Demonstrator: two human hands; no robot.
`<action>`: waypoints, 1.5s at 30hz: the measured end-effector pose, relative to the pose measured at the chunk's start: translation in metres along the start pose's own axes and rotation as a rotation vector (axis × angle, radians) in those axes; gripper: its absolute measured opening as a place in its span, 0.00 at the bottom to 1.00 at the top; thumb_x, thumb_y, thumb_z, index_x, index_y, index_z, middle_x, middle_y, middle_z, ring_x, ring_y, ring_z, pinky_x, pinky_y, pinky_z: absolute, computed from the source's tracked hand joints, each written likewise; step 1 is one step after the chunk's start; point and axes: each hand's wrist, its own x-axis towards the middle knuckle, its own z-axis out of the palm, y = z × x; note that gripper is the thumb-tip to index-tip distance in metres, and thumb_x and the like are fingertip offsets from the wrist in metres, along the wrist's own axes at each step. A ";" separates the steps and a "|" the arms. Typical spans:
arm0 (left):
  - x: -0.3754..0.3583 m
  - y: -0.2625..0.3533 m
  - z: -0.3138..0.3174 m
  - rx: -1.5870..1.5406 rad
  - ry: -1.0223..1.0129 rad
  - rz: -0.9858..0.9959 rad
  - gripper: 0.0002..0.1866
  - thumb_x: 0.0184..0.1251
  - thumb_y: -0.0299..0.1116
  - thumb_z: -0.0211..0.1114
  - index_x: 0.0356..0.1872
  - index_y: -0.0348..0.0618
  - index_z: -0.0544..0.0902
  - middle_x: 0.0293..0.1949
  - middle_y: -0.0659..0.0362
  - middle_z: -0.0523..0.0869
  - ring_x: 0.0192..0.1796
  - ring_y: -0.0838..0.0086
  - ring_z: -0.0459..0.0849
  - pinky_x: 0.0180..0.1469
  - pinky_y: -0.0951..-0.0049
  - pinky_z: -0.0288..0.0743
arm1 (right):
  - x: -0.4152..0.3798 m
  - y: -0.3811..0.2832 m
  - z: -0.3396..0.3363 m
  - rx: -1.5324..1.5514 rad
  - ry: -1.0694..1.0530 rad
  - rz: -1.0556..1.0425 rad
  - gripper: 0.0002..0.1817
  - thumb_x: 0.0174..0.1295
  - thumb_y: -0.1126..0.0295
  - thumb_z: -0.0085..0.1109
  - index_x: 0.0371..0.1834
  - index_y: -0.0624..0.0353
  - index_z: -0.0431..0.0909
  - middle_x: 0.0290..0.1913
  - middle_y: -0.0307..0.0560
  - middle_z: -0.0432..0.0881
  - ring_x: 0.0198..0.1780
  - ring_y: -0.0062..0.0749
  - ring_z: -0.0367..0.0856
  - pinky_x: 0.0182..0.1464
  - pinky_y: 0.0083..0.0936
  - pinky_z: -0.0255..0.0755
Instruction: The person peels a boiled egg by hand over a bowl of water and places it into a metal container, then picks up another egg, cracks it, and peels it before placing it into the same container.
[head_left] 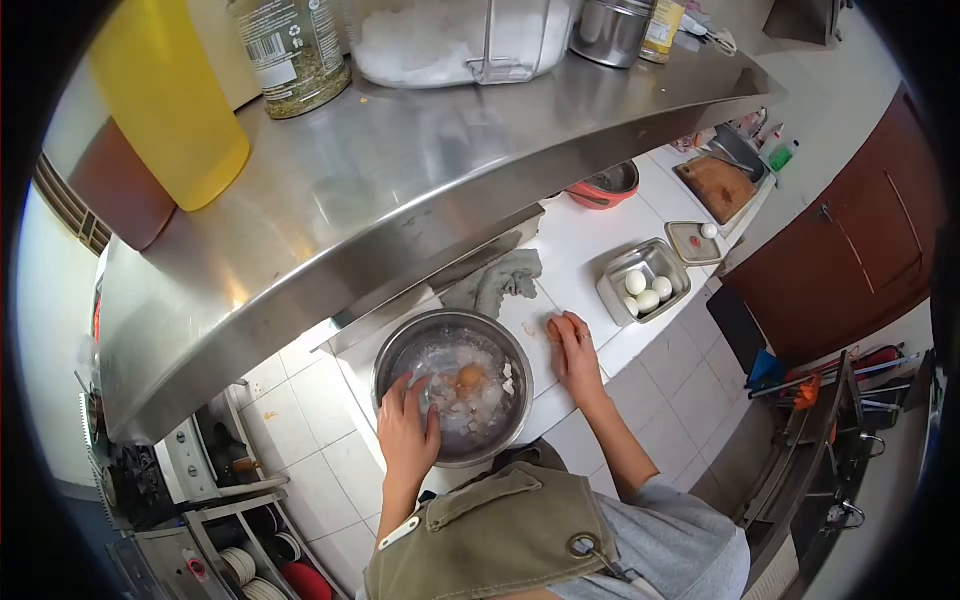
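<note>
A round metal bowl (521,366) on the white counter holds cloudy water with ice, bits of eggshell and a brown egg (470,376). My left hand (406,425) reaches over the bowl's near-left rim, its fingers apart at the water and holding nothing I can see. To the right of the bowl, my right hand (578,355) is closed on the countertop. A brownish egg shows partly at its fingertips, mostly covered by the fingers. Beyond it, a square metal container (622,305) holds several white peeled eggs (648,300).
A steel shelf (420,190) with bottles and jars overhangs the counter's back. A grey cloth (497,285) lies behind the bowl. Farther right are a lid (690,240) with a white egg on it, a red-sided bowl (597,198) and a wooden cutting board (718,186).
</note>
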 end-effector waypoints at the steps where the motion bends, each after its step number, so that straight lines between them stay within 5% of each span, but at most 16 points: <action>1: 0.000 -0.001 0.000 -0.003 0.002 0.006 0.22 0.58 0.28 0.64 0.57 0.44 0.76 0.58 0.49 0.75 0.57 0.51 0.76 0.55 0.56 0.72 | -0.002 0.000 0.001 0.077 0.056 0.040 0.24 0.59 0.84 0.56 0.60 0.59 0.72 0.60 0.60 0.71 0.58 0.57 0.74 0.60 0.39 0.71; 11: 0.000 0.000 0.001 -0.026 0.007 -0.022 0.23 0.55 0.28 0.64 0.56 0.45 0.77 0.59 0.50 0.76 0.58 0.51 0.76 0.57 0.56 0.71 | -0.008 -0.004 -0.001 0.090 0.022 0.108 0.24 0.59 0.83 0.57 0.60 0.57 0.71 0.60 0.61 0.71 0.59 0.58 0.73 0.62 0.40 0.70; 19: 0.000 0.000 0.001 -0.031 0.019 -0.018 0.24 0.55 0.29 0.65 0.56 0.45 0.77 0.58 0.49 0.76 0.58 0.51 0.76 0.57 0.56 0.71 | -0.013 0.004 0.004 0.275 0.105 0.217 0.23 0.59 0.79 0.62 0.57 0.63 0.67 0.53 0.57 0.75 0.59 0.48 0.75 0.60 0.37 0.71; 23: 0.000 -0.001 0.001 -0.012 0.014 0.006 0.24 0.57 0.29 0.66 0.57 0.44 0.76 0.58 0.48 0.75 0.57 0.51 0.75 0.56 0.55 0.71 | -0.014 0.003 0.004 0.265 0.087 0.256 0.24 0.56 0.79 0.64 0.56 0.65 0.68 0.55 0.61 0.73 0.53 0.54 0.75 0.58 0.38 0.70; 25: 0.001 -0.001 0.000 -0.019 0.012 0.002 0.24 0.56 0.29 0.66 0.57 0.44 0.76 0.59 0.49 0.75 0.57 0.51 0.75 0.56 0.55 0.71 | -0.007 -0.009 -0.005 0.093 0.151 0.164 0.24 0.58 0.78 0.64 0.57 0.63 0.67 0.55 0.56 0.76 0.54 0.46 0.79 0.58 0.35 0.72; 29: 0.001 -0.001 0.002 -0.022 0.015 -0.001 0.24 0.55 0.29 0.66 0.57 0.45 0.76 0.59 0.49 0.75 0.58 0.51 0.75 0.56 0.55 0.71 | -0.007 -0.005 -0.011 -0.070 0.101 -0.033 0.25 0.57 0.77 0.66 0.58 0.63 0.67 0.54 0.55 0.78 0.52 0.46 0.80 0.57 0.34 0.73; 31: 0.001 -0.002 0.002 -0.032 0.015 -0.004 0.24 0.55 0.29 0.65 0.56 0.45 0.76 0.59 0.49 0.75 0.58 0.50 0.75 0.56 0.55 0.71 | -0.010 0.000 -0.006 0.160 0.103 0.159 0.26 0.57 0.76 0.68 0.57 0.63 0.68 0.52 0.55 0.79 0.53 0.44 0.81 0.57 0.33 0.72; 32: 0.001 -0.002 0.002 -0.038 0.010 -0.008 0.24 0.55 0.29 0.65 0.56 0.45 0.76 0.59 0.49 0.76 0.58 0.50 0.75 0.56 0.56 0.71 | -0.010 0.002 -0.004 0.274 0.145 0.183 0.25 0.56 0.74 0.69 0.55 0.63 0.67 0.52 0.58 0.79 0.54 0.51 0.80 0.57 0.35 0.74; 35: 0.001 -0.001 0.001 -0.033 0.016 -0.011 0.25 0.55 0.29 0.66 0.57 0.45 0.76 0.59 0.50 0.75 0.58 0.51 0.75 0.56 0.55 0.71 | -0.014 0.009 -0.001 0.215 0.043 0.258 0.25 0.56 0.74 0.69 0.54 0.63 0.66 0.53 0.58 0.78 0.55 0.48 0.80 0.58 0.34 0.74; 40: 0.002 -0.001 0.001 -0.030 0.019 -0.011 0.24 0.55 0.29 0.66 0.56 0.45 0.76 0.58 0.49 0.75 0.58 0.51 0.76 0.56 0.55 0.71 | -0.012 0.006 -0.003 0.269 0.162 0.260 0.25 0.57 0.74 0.69 0.53 0.64 0.65 0.51 0.59 0.79 0.54 0.49 0.82 0.59 0.34 0.74; 45: 0.001 -0.002 0.002 -0.033 0.024 -0.017 0.24 0.54 0.29 0.65 0.56 0.44 0.77 0.58 0.49 0.76 0.58 0.50 0.76 0.57 0.56 0.71 | -0.007 0.001 -0.014 0.032 0.020 0.249 0.28 0.54 0.73 0.69 0.57 0.62 0.65 0.51 0.58 0.80 0.59 0.53 0.75 0.62 0.40 0.67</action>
